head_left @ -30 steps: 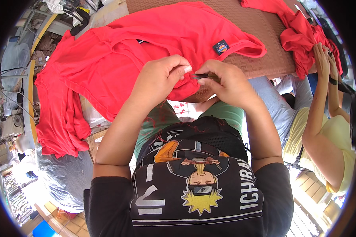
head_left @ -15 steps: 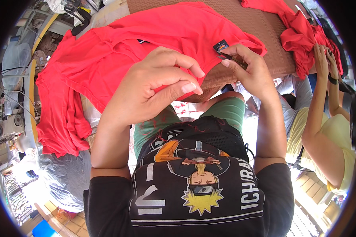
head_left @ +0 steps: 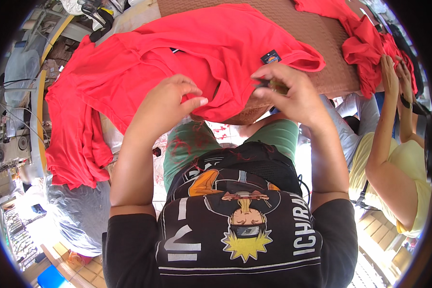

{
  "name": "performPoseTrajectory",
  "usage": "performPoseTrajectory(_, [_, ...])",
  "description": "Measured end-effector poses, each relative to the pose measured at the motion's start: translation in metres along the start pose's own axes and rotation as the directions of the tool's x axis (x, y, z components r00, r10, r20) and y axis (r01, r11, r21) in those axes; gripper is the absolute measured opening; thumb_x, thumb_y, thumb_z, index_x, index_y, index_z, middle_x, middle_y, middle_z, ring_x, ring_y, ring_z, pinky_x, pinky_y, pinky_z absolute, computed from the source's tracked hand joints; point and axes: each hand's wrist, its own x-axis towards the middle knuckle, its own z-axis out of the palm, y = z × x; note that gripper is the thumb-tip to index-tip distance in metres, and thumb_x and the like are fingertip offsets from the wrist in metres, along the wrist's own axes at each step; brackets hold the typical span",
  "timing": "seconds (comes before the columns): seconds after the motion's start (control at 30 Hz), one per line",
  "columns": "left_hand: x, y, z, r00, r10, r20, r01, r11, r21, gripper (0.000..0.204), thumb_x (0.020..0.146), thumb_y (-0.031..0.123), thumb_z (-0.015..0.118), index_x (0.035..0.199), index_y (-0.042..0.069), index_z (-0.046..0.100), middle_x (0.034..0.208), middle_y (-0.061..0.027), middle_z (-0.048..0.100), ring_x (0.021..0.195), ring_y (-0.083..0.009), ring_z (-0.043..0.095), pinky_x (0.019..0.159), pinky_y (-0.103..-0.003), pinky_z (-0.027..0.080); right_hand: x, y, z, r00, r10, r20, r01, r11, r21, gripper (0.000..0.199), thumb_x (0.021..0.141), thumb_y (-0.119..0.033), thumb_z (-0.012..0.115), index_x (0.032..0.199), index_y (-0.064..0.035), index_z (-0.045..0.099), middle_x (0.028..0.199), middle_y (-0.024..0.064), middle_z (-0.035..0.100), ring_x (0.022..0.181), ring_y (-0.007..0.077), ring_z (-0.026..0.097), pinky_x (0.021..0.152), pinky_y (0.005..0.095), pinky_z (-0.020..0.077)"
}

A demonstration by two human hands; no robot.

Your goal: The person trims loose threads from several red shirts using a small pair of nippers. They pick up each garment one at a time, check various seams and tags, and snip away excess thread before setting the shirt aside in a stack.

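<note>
A red garment (head_left: 163,48) is spread in loose folds across the table. My left hand (head_left: 170,101) is over its near edge, fingers curved, with a gap between thumb and forefinger and nothing visible in it. In my right hand (head_left: 295,93) is a small pair of thread snips (head_left: 277,86), dark blades pointing left, slightly blurred and partly hidden by the fingers. Just beyond that hand, a black label (head_left: 270,57) with a coloured emblem lies on the red cloth.
The brown textured table cover (head_left: 317,38) shows past the garment. At right, a person in a yellow top (head_left: 393,168) handles another red garment (head_left: 360,43). Machinery (head_left: 19,144) stands at left, above a plastic-wrapped bundle (head_left: 77,216). Red thread scraps (head_left: 182,146) cling to my green shorts.
My left hand has moved left and away from me, lower over the cloth. My right hand has shifted slightly nearer with the snips. The garment's near edge now hangs further toward me.
</note>
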Motion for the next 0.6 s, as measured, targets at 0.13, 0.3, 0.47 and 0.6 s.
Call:
performPoseTrajectory(0.13, [0.0,-0.011,0.013,0.996,-0.054,0.077,0.055,0.998,-0.011,0.02,0.087,0.018,0.069,0.092,-0.001,0.067,0.093,-0.01,0.066,0.085,-0.0211,0.064,0.076,-0.033,0.049,0.004,-0.007,0.034,0.994,-0.081,0.076,0.079,0.996,0.03,0.035,0.078,-0.007,0.075,0.111,-0.0081,0.065,0.08,0.0091,0.061,0.067,0.0164,0.057,0.063,0.0296,0.0475])
performPoseTrajectory(0.3, [0.01,0.001,0.013,0.977,-0.215,-0.009,0.205,0.94,-0.274,0.018,0.09,0.017,0.068,0.091,-0.001,0.065,0.083,-0.0064,0.068,0.077,-0.0113,0.061,0.072,-0.028,0.048,0.014,0.022,0.037,0.997,-0.066,-0.031,0.061,0.987,-0.15,0.023,0.081,-0.02,0.073,0.1,-0.0068,0.068,0.089,0.0121,0.068,0.078,0.0292,0.066,0.068,0.0372,0.0521])
performPoseTrajectory(0.47, [0.019,-0.005,0.021,0.951,-0.154,-0.269,0.038,0.919,-0.392,0.015,0.091,0.015,0.065,0.093,0.001,0.066,0.092,-0.005,0.069,0.084,-0.0094,0.061,0.079,-0.025,0.048,0.018,0.014,0.019,0.984,0.163,-0.071,-0.168,0.984,-0.064,0.019,0.086,-0.016,0.072,0.095,0.0001,0.066,0.065,0.0066,0.054,0.062,0.0102,0.049,0.058,0.028,0.0419])
performPoseTrajectory(0.6, [0.022,-0.01,0.025,0.853,0.129,-0.505,-0.295,0.918,-0.264,0.017,0.086,0.019,0.071,0.093,0.004,0.068,0.101,-0.0083,0.068,0.092,-0.0187,0.064,0.08,-0.029,0.05,0.019,0.033,0.024,0.965,0.256,-0.066,-0.256,0.967,0.002,0.023,0.088,-0.02,0.071,0.094,0.0013,0.065,0.065,0.0045,0.053,0.063,0.0086,0.046,0.059,0.028,0.0415])
